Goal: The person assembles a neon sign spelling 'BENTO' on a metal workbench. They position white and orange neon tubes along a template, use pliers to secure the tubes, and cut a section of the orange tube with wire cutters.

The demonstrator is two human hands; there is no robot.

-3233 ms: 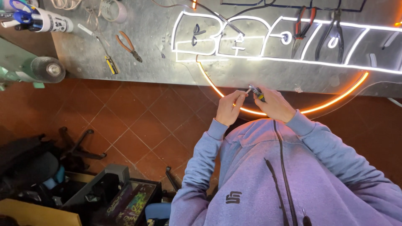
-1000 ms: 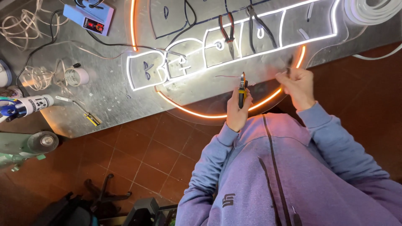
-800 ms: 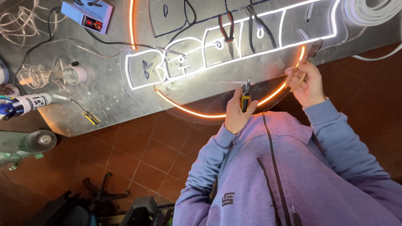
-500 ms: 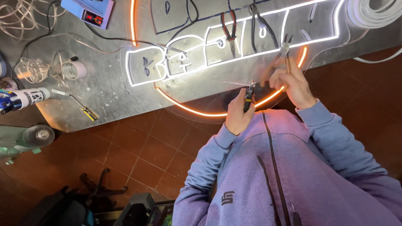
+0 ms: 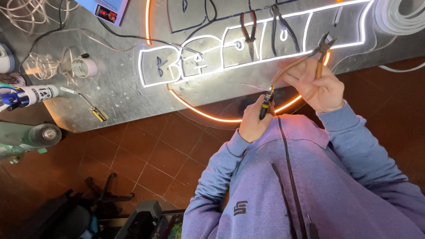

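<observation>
A pair of brown-handled cutters [image 5: 322,46] is held raised in the right hand [image 5: 321,88], the fingers wrapped round both handles in a closed grip and the short jaws pointed up and away from the body; whether the jaws are quite shut cannot be told. Beside that grip, nearer the chest, a small black-and-yellow tool [image 5: 265,104] is clasped upright in the closed fist of the left hand [image 5: 253,124]. Just beyond both grips the lit neon sign [image 5: 221,57] is laid flat on the grey counter [image 5: 115,93], its orange arc [image 5: 208,116] passing beneath the hands. Past the cutters, red-handled pliers [image 5: 250,31] are left on the white letters. Well off to the left hand's side, a yellow-handled screwdriver [image 5: 95,110] and a roll of tape [image 5: 84,67] are seen. The step in hand is judged to be a readying of tools above the sign, with no part of it yet touched. Any move down would call for the cutter jaws to be opened and steered clear of the glowing tube.
</observation>
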